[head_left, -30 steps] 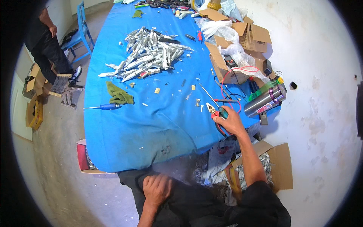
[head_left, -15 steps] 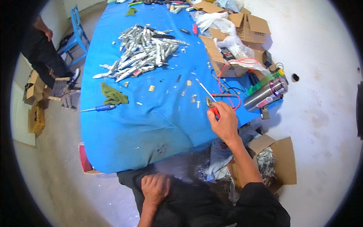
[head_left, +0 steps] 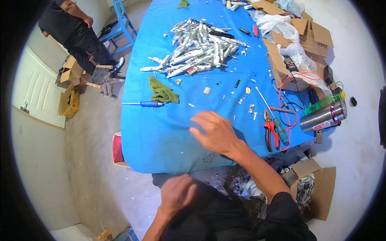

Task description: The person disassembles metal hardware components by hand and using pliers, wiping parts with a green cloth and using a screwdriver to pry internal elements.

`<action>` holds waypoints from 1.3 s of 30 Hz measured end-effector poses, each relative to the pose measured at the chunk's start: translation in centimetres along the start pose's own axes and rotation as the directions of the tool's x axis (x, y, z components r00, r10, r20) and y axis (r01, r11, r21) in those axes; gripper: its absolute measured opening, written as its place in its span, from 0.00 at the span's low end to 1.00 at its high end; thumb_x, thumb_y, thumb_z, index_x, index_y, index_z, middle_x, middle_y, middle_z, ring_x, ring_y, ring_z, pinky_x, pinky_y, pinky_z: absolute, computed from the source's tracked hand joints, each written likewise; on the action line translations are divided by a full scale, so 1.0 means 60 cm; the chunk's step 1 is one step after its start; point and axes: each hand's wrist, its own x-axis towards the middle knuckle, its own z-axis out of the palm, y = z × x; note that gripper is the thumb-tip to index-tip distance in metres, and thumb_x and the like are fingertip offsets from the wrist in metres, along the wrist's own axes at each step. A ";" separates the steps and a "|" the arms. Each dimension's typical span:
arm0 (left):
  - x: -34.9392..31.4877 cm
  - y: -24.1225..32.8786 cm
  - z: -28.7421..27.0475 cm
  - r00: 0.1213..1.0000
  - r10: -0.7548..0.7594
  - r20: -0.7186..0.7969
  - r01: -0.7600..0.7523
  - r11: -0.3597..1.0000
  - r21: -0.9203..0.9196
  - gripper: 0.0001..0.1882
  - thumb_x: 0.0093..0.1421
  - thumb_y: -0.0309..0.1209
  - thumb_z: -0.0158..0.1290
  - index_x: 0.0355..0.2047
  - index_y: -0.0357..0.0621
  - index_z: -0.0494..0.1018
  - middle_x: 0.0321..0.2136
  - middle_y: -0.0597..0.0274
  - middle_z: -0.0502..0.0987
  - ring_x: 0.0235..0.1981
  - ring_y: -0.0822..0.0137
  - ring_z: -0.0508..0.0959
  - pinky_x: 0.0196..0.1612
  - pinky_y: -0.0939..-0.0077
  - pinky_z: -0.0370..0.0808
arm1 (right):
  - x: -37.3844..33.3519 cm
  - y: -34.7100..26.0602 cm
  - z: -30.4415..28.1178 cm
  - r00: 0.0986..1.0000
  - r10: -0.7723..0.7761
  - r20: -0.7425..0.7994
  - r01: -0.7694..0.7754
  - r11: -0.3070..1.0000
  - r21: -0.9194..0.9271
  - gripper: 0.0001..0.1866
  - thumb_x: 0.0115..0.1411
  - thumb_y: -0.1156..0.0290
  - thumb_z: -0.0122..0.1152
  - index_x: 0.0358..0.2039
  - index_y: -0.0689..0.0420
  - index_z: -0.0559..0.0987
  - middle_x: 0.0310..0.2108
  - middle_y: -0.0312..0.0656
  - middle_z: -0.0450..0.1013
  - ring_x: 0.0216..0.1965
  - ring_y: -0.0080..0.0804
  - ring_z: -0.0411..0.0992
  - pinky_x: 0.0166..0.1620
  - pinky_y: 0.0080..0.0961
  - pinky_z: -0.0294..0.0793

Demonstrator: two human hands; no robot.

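With right hand (head_left: pixel 215 132) spread flat on cloth (head_left: pixel 161 136), empty, nothing grasped; nearest tool: pliers (head_left: pixel 270 130) just right. Probably light, stiff, rubbery handles; best taken there. Left hand (head_left: pixel 177 195) loosely curled on lap, empty.

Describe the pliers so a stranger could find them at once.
On the blue table, look toward its right edge, beyond the open right hand. The pliers lie flat beside a green-handled tool, inside a loop of red wire; only they have red handles.

A makeshift workshop: blue-covered table (head_left: pixel 161 136), pliers (head_left: pixel 270 129), screwdriver (head_left: pixel 146 104), metal parts heap (head_left: pixel 199 48), cardboard boxes (head_left: pixel 311 34).
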 end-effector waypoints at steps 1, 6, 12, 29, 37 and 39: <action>0.020 -0.007 -0.012 0.999 -0.020 -0.042 0.020 1.000 -0.007 0.13 0.56 0.24 0.70 0.42 0.38 0.83 0.41 0.48 0.87 0.42 0.49 0.87 0.47 0.58 0.84 | 0.012 0.006 0.010 0.999 -0.042 -0.005 0.042 0.999 0.011 0.14 0.64 0.63 0.71 0.47 0.55 0.85 0.44 0.44 0.82 0.46 0.49 0.81 0.46 0.46 0.82; 0.100 -0.098 -0.059 0.984 -0.063 -0.165 0.094 0.978 0.188 0.15 0.58 0.24 0.70 0.45 0.39 0.82 0.44 0.47 0.87 0.40 0.51 0.88 0.44 0.61 0.84 | 0.080 0.037 0.056 0.994 -0.024 0.103 0.018 0.998 0.054 0.11 0.65 0.65 0.69 0.43 0.56 0.86 0.42 0.48 0.82 0.44 0.52 0.82 0.45 0.46 0.82; 0.246 -0.176 -0.095 0.981 -0.105 -0.160 0.157 0.921 0.357 0.15 0.62 0.30 0.68 0.49 0.43 0.82 0.48 0.51 0.86 0.46 0.47 0.86 0.47 0.57 0.84 | 0.113 0.062 0.126 0.999 0.011 0.033 -0.016 0.991 0.137 0.06 0.65 0.67 0.68 0.37 0.54 0.86 0.35 0.44 0.82 0.36 0.49 0.81 0.39 0.46 0.81; 0.440 -0.238 -0.038 0.979 -0.202 -0.032 0.195 0.873 0.447 0.17 0.62 0.35 0.67 0.50 0.46 0.83 0.40 0.52 0.83 0.40 0.46 0.85 0.42 0.50 0.81 | 0.085 0.063 0.150 0.981 -0.194 0.001 0.193 0.974 0.118 0.10 0.62 0.68 0.68 0.25 0.52 0.77 0.22 0.39 0.72 0.26 0.41 0.78 0.28 0.41 0.76; 0.453 -0.179 -0.047 0.970 -0.241 0.033 0.215 0.913 0.347 0.11 0.62 0.28 0.64 0.45 0.43 0.83 0.38 0.49 0.83 0.38 0.44 0.84 0.42 0.51 0.81 | 0.066 0.051 0.145 0.963 -0.200 0.181 0.183 0.977 0.106 0.07 0.64 0.67 0.66 0.30 0.55 0.80 0.29 0.43 0.78 0.33 0.45 0.81 0.34 0.45 0.81; 0.451 -0.184 -0.022 0.985 -0.148 0.092 0.104 0.923 0.371 0.10 0.62 0.27 0.63 0.44 0.42 0.83 0.37 0.49 0.82 0.38 0.44 0.84 0.42 0.51 0.81 | 0.065 0.043 0.147 0.924 -0.211 0.319 0.182 0.976 0.118 0.08 0.66 0.67 0.61 0.34 0.57 0.83 0.33 0.47 0.81 0.37 0.48 0.82 0.40 0.48 0.83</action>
